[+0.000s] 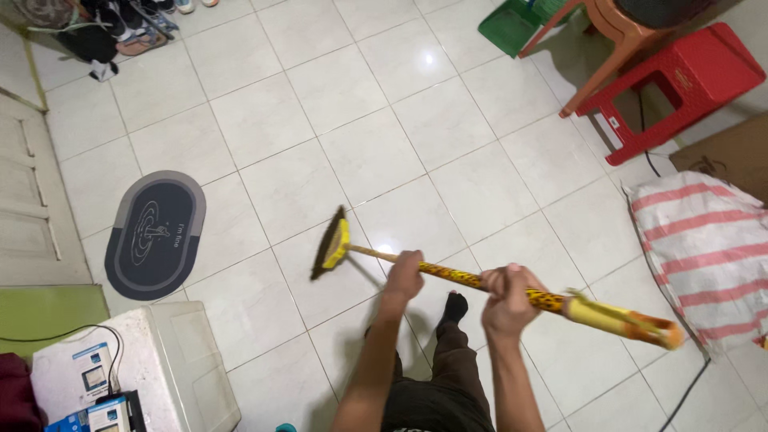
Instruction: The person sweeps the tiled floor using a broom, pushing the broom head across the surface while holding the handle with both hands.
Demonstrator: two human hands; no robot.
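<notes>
I hold a long broom with a yellow, dark-spotted stick and a yellow head with dark bristles across my body, above the white tiled floor. My left hand is clamped on the stick nearer the head; my right hand is clamped further up, toward the plain yellow end that juts out to my right. The head sits out ahead and to my left, its bristles low at the tiles, though blur keeps me from telling whether they touch.

Both forearms reach forward from the bottom edge, knuckles upward, fingers wrapped under the stick. One dark-socked foot shows between my arms.

A grey oval mat lies well to the left, a red plastic stool far right, a red-and-white striped sack just beyond the stick's end. My elbows are cut off.
</notes>
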